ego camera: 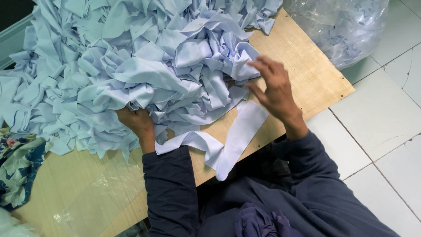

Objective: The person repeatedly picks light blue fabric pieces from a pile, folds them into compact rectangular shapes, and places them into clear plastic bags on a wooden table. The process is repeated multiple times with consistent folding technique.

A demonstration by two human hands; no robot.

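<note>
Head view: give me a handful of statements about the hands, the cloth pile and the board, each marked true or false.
1. The left hand is tucked under the edge of the pale blue cloth pile. True.
2. The right hand grips a pair of scissors. False: it holds no tool; its fingers are spread at the pile's edge.
3. The pile lies on a wooden board. True.
4. A long white strip hangs over the board's near edge. True.
5. The clear plastic bag sits on the board. False: it stands on the tiled floor beside it.
6. The sleeves are red. False: the sleeves are dark navy.
</note>
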